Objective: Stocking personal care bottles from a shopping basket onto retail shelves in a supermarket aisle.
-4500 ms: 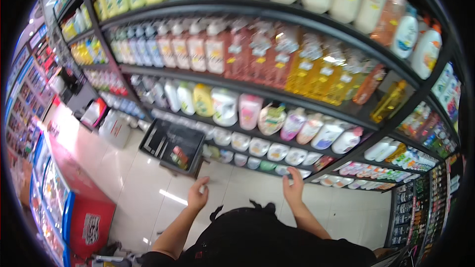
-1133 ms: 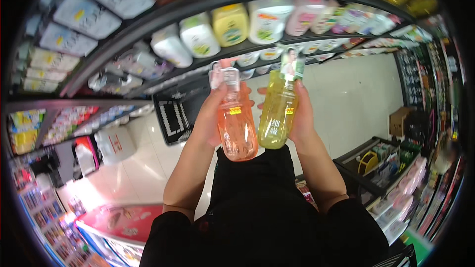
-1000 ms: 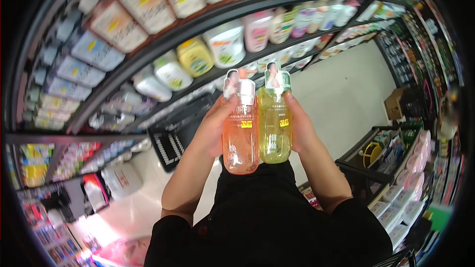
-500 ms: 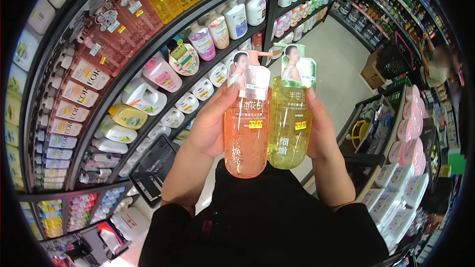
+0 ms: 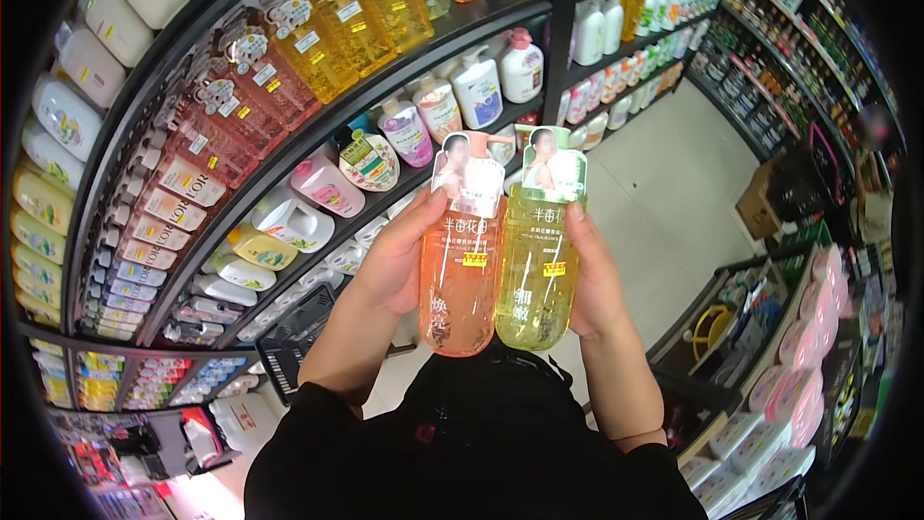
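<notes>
Two clear pump bottles of body wash stand upright side by side in front of me, touching or nearly so. My left hand (image 5: 393, 265) is closed around the pink-orange pump bottle (image 5: 460, 294), thumb on its front near the shoulder. The yellow-green pump bottle (image 5: 534, 294) is gripped by my right hand (image 5: 595, 279), its thumb likewise along the front edge. Each bottle has a card tag with a person's picture around its neck, a pump head above it and a small yellow sticker on its front. The fingers behind the bottles are hidden.
Curved dark shelves (image 5: 385, 195) on the left carry rows of bottles, including amber pump bottles (image 5: 351, 24). A black basket (image 5: 294, 337) is below them. On the right are pink packages (image 5: 813, 327) and white packs (image 5: 746, 448). Tiled floor (image 5: 645, 193) stretches ahead between shelves.
The view has swung right, showing more of the upper left shelves. Both bottles sit slightly lower and further left in the picture. Each hand keeps its grip.
</notes>
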Demonstrator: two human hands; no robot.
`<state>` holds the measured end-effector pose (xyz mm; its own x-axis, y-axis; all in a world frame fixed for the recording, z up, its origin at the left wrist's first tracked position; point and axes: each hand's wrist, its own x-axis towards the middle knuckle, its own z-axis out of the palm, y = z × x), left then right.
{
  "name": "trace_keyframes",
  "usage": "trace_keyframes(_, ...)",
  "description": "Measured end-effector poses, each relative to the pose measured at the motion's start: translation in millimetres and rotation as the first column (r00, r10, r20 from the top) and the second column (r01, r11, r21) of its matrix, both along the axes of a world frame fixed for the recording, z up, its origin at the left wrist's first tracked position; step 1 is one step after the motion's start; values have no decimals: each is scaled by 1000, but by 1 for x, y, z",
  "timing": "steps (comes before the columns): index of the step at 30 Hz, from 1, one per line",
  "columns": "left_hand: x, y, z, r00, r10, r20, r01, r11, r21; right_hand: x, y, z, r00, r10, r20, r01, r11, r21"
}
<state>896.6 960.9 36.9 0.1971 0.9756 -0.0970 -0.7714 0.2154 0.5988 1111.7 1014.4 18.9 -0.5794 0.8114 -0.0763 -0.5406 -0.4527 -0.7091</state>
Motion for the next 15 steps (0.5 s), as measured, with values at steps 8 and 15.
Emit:
trace_keyframes(8, -27, 61, 8, 969, 244, 45, -245, 969, 29, -47, 109, 18, 973, 225, 53, -228, 971, 73)
trace_keyframes(15, -41, 128, 11, 921, 388, 18, -389, 919, 65, -72, 200, 25, 944, 314, 99, -323, 941, 97)
